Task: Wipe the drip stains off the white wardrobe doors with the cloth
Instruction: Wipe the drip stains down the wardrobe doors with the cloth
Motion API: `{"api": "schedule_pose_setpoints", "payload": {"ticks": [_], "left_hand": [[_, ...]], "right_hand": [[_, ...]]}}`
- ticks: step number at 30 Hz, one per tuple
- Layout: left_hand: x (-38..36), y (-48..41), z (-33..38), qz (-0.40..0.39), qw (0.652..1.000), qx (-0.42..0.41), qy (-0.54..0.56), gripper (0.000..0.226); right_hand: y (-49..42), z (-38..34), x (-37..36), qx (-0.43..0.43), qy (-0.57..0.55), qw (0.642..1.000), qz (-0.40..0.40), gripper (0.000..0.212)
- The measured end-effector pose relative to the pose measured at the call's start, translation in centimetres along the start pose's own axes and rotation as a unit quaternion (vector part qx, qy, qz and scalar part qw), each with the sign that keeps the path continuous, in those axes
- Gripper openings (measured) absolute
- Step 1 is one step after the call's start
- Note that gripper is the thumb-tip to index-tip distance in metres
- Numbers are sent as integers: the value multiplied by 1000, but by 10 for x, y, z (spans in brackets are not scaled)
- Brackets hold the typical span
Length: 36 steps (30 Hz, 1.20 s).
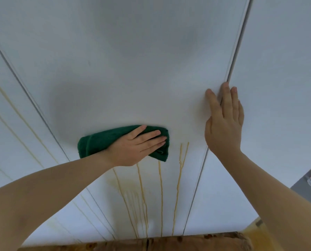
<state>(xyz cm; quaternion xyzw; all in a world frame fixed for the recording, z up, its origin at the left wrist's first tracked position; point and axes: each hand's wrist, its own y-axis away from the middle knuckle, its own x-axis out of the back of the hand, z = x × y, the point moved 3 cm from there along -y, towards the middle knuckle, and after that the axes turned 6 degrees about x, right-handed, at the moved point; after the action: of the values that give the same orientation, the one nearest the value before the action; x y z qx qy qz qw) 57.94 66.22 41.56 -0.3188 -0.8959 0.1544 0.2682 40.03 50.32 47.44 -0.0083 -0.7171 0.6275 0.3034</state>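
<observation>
Clearly the job is only partway. The middle door [133, 69] shows white above the cloth, but long yellow-brown drips [160, 196] run from below it down to the door's foot. The left door [9, 142] carries more streaks, seemingly not yet wiped. The green cloth [96, 142] lies flat on the middle door, at the head of those drips. The left grip [133, 149] presses it with straight fingers, and the right grip [223, 127] rests flat and spread across the door seam.

Left forearm [60, 187] and right forearm [278, 192] are bare; left grip [133, 147] and right grip [223, 127] show short, rounded nails.
</observation>
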Motion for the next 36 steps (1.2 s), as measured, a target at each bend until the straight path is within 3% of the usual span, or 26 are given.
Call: {"api": "schedule_pose_setpoints", "payload": {"ticks": [4,14,20,27,32,36], "left_hand": [[3,51,-24,4,1000,0,-14,56],[13,133,-70,5,1000,19,-5,50],[16,128,-71,-11,1000,18,-7,44],[11,87,-41,-7,997,71,-13,44],[-9,-4,35,-45,998,3,-34,47],[-7,29,13,-57,998,-10,-25,46]], "right_hand": [[2,-4,-7,-28,41,999,4,72],[-9,-75,-11,-206,78,975,34,75],[-10,-91,-12,-159,38,986,-40,75],[1,-72,-20,-72,37,997,1,70],[5,-44,-16,35,48,998,7,68],[6,-41,-21,37,32,999,24,70]]}}
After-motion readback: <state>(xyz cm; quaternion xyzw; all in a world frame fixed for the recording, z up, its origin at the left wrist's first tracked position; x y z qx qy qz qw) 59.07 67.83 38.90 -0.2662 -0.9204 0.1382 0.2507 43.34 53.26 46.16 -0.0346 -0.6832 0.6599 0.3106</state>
